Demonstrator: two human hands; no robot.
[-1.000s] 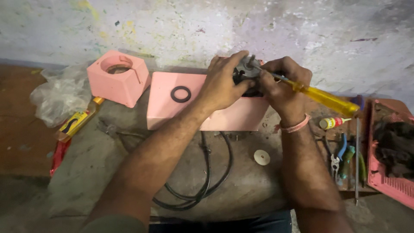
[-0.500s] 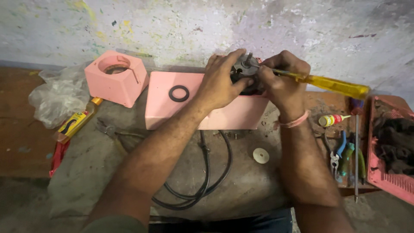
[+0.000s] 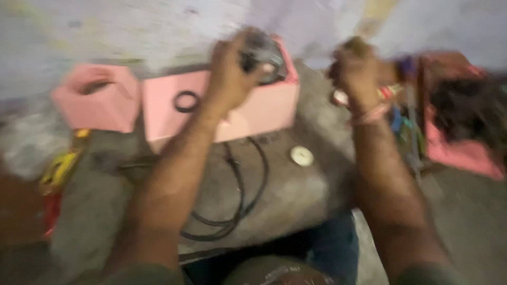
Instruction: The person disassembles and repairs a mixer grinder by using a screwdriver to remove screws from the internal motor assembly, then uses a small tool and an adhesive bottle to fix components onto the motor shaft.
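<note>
Pink, the long rectangular plastic block (image 3: 264,113) on the grey surface (image 3: 296,195) now backs only the left hand (image 3: 229,71), curled around a dark rounded metal part (image 3: 261,50), since the right hand (image 3: 356,66) has swung aside, its grip lost to blur.

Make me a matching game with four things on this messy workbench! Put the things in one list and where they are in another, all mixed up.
Things:
1. black ring
2. small white disc
3. dark round part
4. black cable

Places:
A. looped on the grey bench, below the pink box
B. held in the left hand
C. lying on top of the long pink box
D. alone on the bench between the two forearms

Pairs: 1-C, 2-D, 3-B, 4-A
</note>
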